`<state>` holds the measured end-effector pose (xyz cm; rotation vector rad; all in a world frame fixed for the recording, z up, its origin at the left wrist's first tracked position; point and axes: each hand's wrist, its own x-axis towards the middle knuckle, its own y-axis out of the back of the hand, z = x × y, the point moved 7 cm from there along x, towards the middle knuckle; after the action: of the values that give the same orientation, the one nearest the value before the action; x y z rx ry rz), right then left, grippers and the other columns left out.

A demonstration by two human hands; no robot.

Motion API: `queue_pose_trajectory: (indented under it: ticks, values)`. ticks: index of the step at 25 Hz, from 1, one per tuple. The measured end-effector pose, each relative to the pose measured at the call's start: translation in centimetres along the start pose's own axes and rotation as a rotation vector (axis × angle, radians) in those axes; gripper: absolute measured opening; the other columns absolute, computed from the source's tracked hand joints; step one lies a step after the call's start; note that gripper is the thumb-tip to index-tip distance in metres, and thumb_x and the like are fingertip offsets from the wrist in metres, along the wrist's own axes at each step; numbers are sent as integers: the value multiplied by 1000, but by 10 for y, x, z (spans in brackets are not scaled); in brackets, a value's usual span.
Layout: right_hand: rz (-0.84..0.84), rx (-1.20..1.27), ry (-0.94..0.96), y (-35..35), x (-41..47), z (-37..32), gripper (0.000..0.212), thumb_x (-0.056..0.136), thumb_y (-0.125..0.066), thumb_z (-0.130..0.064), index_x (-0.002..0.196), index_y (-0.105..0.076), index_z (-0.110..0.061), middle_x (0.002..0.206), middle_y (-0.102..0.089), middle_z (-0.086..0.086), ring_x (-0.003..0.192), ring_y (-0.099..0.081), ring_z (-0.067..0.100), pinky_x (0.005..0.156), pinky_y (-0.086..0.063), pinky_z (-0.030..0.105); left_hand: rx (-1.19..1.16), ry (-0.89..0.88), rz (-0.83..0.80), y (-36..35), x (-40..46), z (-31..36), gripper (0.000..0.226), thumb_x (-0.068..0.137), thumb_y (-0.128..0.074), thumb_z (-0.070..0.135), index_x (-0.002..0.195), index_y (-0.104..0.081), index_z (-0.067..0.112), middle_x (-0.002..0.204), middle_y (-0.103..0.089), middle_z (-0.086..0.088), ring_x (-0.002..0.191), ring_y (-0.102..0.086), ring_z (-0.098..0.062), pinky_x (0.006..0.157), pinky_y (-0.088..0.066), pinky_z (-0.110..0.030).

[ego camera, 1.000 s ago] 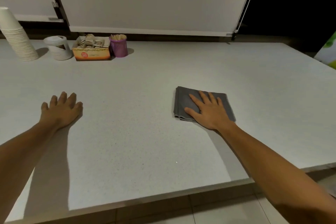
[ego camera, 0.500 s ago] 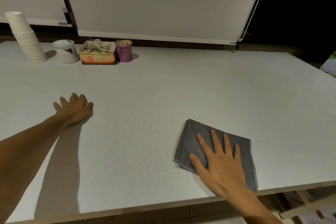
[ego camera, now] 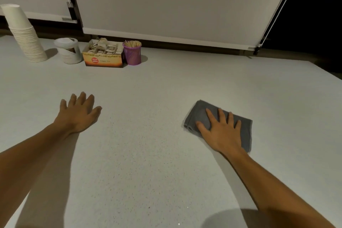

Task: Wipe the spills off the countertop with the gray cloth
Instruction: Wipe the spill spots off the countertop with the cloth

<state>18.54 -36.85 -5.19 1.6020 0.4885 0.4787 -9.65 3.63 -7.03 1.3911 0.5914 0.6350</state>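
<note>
A folded gray cloth (ego camera: 199, 116) lies flat on the pale speckled countertop (ego camera: 166, 87), right of centre. My right hand (ego camera: 221, 131) presses on top of it, palm down with fingers spread, covering most of it. Only the cloth's left part and right edge show. Over on the left, my left hand (ego camera: 79, 113) rests flat on the bare countertop, fingers apart, holding nothing. A few tiny glinting specks (ego camera: 187, 207) sit on the counter near its front edge. No larger spill is visible.
At the back left stand a tall stack of white paper cups (ego camera: 26, 37), a white jar (ego camera: 68, 51), an open orange box of tea bags (ego camera: 103, 55) and a purple cup of toothpicks (ego camera: 132, 52). White roller blinds (ego camera: 166, 5) hang behind the counter.
My right hand pulled the cloth toward the front edge, then pushed it back away from me across the counter. My left hand stayed flat in place. The view shifted with my head.
</note>
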Motion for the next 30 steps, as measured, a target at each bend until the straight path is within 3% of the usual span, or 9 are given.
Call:
queue_pose_trajectory:
  ticks: [3, 9, 15, 23, 30]
  values:
    - [-30, 7, -40, -2, 69, -17, 88, 81, -8, -87, 158, -7, -42, 167, -5, 10, 149, -1, 41, 115, 2, 66, -4, 11, -20, -2, 2, -1, 91, 82, 0, 73, 157, -8, 23, 166, 0, -10, 152, 3, -36, 119, 1, -56]
    - [-76, -2, -11, -2, 173, -58, 91, 81, -7, -88, 158, -6, -40, 167, -4, 11, 149, 0, 44, 115, 3, 67, -23, 21, 1, -2, 2, 0, 91, 81, 1, 74, 158, -6, 26, 166, 3, -6, 152, 5, -31, 120, 4, -54]
    - [-90, -19, -28, -7, 218, -122, 94, 82, -5, -87, 160, -3, -33, 166, -1, 17, 148, 2, 48, 113, 5, 69, -12, 29, -2, -1, 6, 3, 88, 82, 1, 74, 157, -3, 28, 166, 4, -6, 152, 8, -32, 119, 6, -56]
    - [-65, -35, 303, -23, 144, -247, 85, 87, -10, -81, 159, -1, -36, 166, 0, 12, 149, 1, 44, 116, 7, 63, -1, 25, -28, 8, 9, 8, 76, 92, -6, 66, 157, -6, 27, 166, 3, -8, 152, 7, -34, 119, 5, -59]
    - [-78, 13, 594, -24, 15, -247, 78, 90, -14, -79, 157, 0, -43, 167, 2, 2, 151, 4, 34, 119, 10, 56, -56, -36, -35, 12, -15, 3, 62, 101, -13, 51, 157, -13, 26, 167, -4, -7, 152, 0, -33, 122, 1, -53]
